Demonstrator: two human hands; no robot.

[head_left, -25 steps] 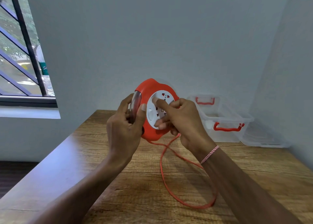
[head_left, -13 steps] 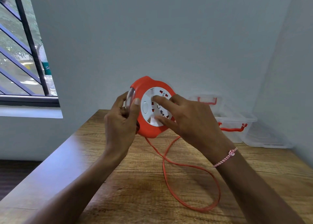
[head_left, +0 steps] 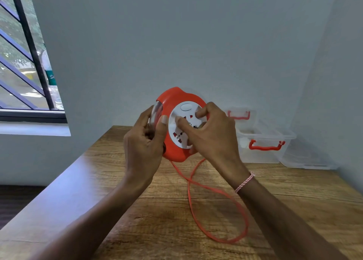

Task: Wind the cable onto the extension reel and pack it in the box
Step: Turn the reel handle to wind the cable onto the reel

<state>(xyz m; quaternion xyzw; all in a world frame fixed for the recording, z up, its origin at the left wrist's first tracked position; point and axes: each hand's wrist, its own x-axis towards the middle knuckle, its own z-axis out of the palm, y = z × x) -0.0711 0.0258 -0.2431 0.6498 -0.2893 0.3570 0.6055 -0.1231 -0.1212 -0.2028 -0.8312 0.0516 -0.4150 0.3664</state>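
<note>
Soft daylight from the window [head_left: 23,63]; wide-angle edges bend.

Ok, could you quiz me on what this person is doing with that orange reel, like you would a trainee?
1. True or false: the cable is fully wound onto the reel.
2. The clear box stands: A, on the table by the wall; B, on the floor; C, on a shelf.
3. Which hand covers the reel's white socket face?
Key: 1 false, a loop lies on the table. 2 A. 3 the right hand.
</note>
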